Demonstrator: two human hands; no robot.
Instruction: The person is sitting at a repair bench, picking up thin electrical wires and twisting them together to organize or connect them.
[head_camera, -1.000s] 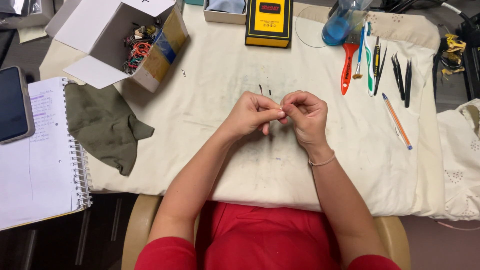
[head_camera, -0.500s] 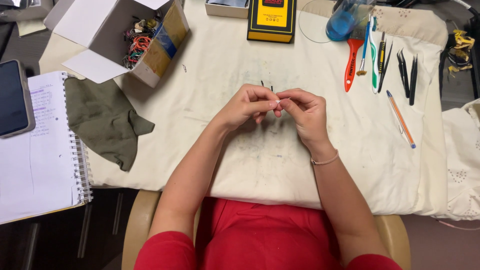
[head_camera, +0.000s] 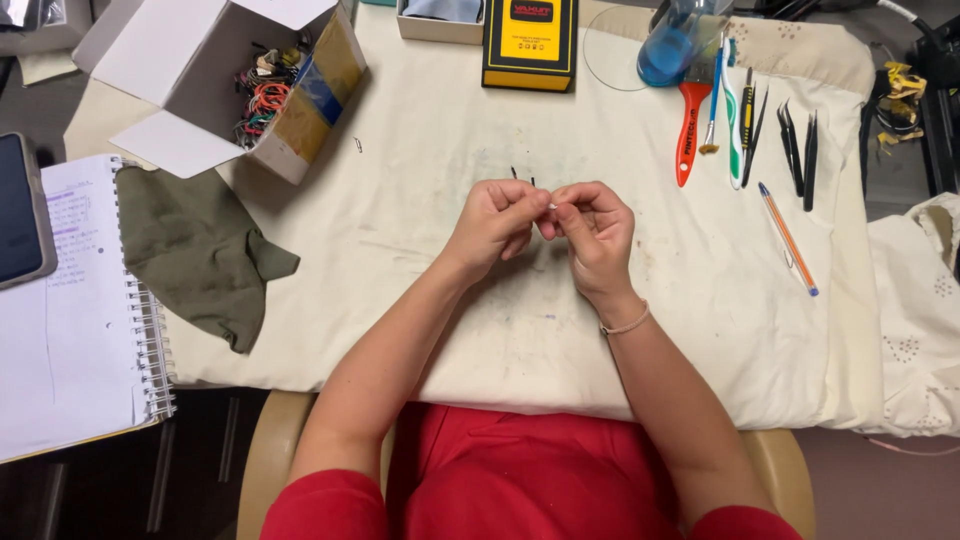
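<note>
My left hand (head_camera: 495, 222) and my right hand (head_camera: 597, 228) meet above the middle of a cream cloth (head_camera: 420, 220) that covers the table. Their fingertips pinch one tiny pale part (head_camera: 550, 205) between them. Two thin dark wire ends (head_camera: 522, 176) stick up just behind the fingers. What the part is cannot be made out, since the fingers hide most of it. A thin bracelet sits on my right wrist.
An open white box (head_camera: 215, 85) with coloured wires stands at the back left, an olive cloth (head_camera: 200, 250) and a spiral notebook (head_camera: 75, 320) with a phone (head_camera: 20, 215) to the left. A yellow-black case (head_camera: 530, 42), red-handled tool (head_camera: 690, 125), tweezers (head_camera: 795, 150) and pen (head_camera: 788, 238) lie at the back right.
Both hands stay joined on the small part; the fingers have shifted slightly, and the view has drifted a little.
</note>
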